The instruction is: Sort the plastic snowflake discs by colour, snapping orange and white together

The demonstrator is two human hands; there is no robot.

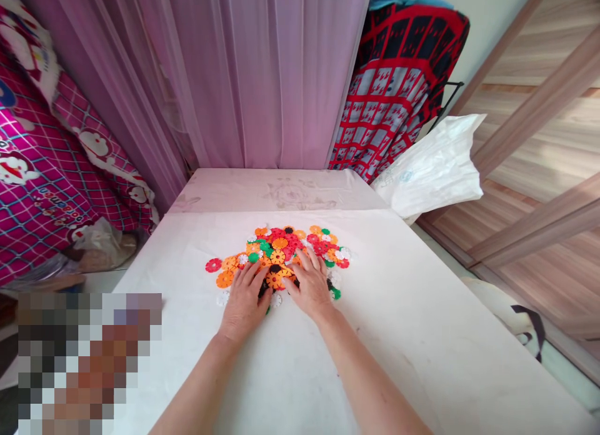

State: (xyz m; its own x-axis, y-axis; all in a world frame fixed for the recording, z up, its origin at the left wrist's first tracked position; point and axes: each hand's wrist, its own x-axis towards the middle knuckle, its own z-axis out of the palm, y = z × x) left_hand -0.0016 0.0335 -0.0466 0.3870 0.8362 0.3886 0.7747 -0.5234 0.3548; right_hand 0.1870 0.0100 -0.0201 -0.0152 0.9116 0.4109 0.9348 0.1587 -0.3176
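A loose pile of notched plastic discs, snowflake-shaped building pieces (280,243), lies in red, orange, green, white and black on the white-covered table (375,335). Both hands rest on the near side of this pile. My left hand (245,294) lies palm down over the front left pieces, its fingers spread. To its right, my right hand (310,284) is also palm down with fingers apart, touching the pieces below it. Between the hands, orange and black discs (275,277) show. What lies under the palms is hidden.
A floral cloth strip (300,191) covers the table's far end, before a purple curtain (281,79). White plastic bag (434,166) stands at the far right corner, beside a red patterned cloth (384,91). Pink printed fabric (60,172) hangs at left. A blurred-out patch hides the lower left.
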